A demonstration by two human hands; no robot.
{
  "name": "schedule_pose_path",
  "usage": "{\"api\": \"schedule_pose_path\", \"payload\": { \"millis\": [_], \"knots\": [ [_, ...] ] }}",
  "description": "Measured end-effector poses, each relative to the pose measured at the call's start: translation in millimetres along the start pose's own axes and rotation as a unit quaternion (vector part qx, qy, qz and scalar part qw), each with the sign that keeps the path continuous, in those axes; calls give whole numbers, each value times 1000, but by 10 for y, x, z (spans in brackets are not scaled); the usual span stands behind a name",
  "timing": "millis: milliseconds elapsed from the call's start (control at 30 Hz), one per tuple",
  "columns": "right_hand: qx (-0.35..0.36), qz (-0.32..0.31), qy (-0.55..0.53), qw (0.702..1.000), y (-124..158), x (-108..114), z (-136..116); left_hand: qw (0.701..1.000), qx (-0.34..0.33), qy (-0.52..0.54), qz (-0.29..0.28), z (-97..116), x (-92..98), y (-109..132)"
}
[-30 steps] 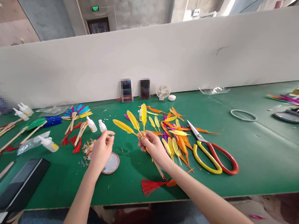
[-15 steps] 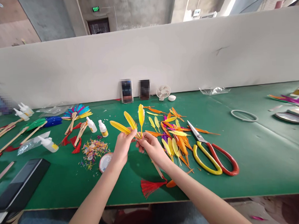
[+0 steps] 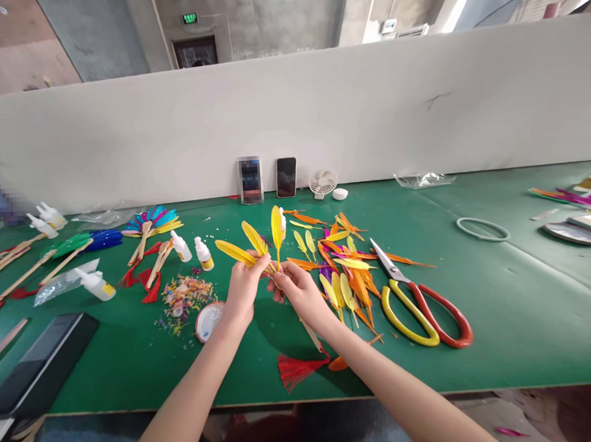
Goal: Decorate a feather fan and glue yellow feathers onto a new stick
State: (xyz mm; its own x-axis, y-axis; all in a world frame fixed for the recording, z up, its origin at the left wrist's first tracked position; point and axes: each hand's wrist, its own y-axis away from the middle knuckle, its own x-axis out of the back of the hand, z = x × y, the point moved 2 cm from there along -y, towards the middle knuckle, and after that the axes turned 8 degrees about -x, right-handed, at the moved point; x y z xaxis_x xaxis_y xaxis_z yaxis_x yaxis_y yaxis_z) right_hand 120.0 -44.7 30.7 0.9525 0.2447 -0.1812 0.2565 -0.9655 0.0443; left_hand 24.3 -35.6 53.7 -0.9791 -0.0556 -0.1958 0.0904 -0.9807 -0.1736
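Observation:
My left hand point(image 3: 245, 287) and my right hand point(image 3: 300, 289) meet over the table on one feather fan, fingers closed around its base. Three yellow feathers point(image 3: 254, 237) spread up from between the fingertips, two leaning left and one standing nearly upright. Below my right hand the fan's wooden handle point(image 3: 311, 333) slants down to a red tassel point(image 3: 300, 369) on the table. My fingers hide the spot where feathers and handle join. Just right of my right hand lies a pile of loose orange, yellow and purple feathers point(image 3: 359, 285).
Large scissors point(image 3: 421, 307) with yellow and red handles lie right of the pile. Glue bottles point(image 3: 204, 254), clippings point(image 3: 187, 297) and a round lid point(image 3: 209, 321) are left of my hands. Finished fans point(image 3: 151, 224) lie farther left. Two phones point(image 3: 286, 177) and a small fan point(image 3: 323, 181) stand behind.
The yellow feathers have tilted very slightly left. Both hands keep almost the same place and grip.

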Motion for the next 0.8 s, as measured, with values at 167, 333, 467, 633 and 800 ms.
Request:
{"api": "schedule_pose_path", "payload": {
  "millis": [167, 333, 467, 633, 800],
  "knots": [
    [-6, 6, 7, 1000, 0, -6, 3, 1000, -5, 0, 17, 5, 13, -10],
    [-12, 12, 11, 1000, -4, -1, 11, 1000, -7, -2, 20, 4, 8, -6],
    [-12, 14, 12, 1000, -11, -4, 19, 1000, -10, 1, 20, -9, 12, -1],
    [-10, 16, 17, 1000, -15, -6, 22, 1000, -12, 3, 19, -37, 27, -11],
    [-10, 16, 15, 1000, -11, -12, 5, 999, -19, 5, 26, -74, 46, -20]
  ]
}}
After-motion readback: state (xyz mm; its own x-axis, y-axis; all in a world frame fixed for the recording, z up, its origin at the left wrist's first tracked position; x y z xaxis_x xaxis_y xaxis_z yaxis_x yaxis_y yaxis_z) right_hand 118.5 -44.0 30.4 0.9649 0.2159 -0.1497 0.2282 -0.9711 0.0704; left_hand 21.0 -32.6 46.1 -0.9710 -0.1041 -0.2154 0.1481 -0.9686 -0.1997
